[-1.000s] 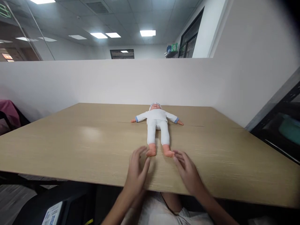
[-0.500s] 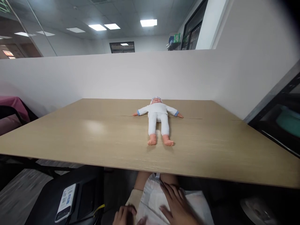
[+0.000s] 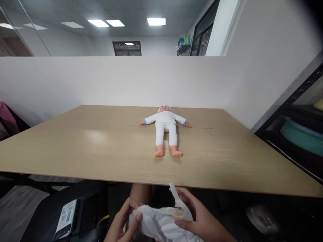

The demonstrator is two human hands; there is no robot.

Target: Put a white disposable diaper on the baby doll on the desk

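Over my lap, below the table's front edge, I hold a crumpled white diaper (image 3: 161,220) with a narrow tab sticking up. My left hand (image 3: 128,215) grips its left side, thumb in front. My right hand (image 3: 194,211) has its right side between thumb and fingers. Part of the diaper is cut off by the bottom of the view. Out beyond my hands, a baby doll (image 3: 166,121) lies on its back on the wooden table (image 3: 101,154). It wears white clothes with blue cuffs and a cap, its arms spread and its bare feet towards me.
To my left is a black chair (image 3: 37,215) bearing a white labelled device (image 3: 66,218). A white partition (image 3: 151,80) runs behind the table. On the right, a dark metal shelf (image 3: 282,121) holds a teal object (image 3: 302,134). Something round and pale (image 3: 262,218) is low at right.
Both hands have lifted the diaper from my lap, where it lay spread out, and now grip it at its two sides, bunched up. The view has turned slightly right; the doll stays put.
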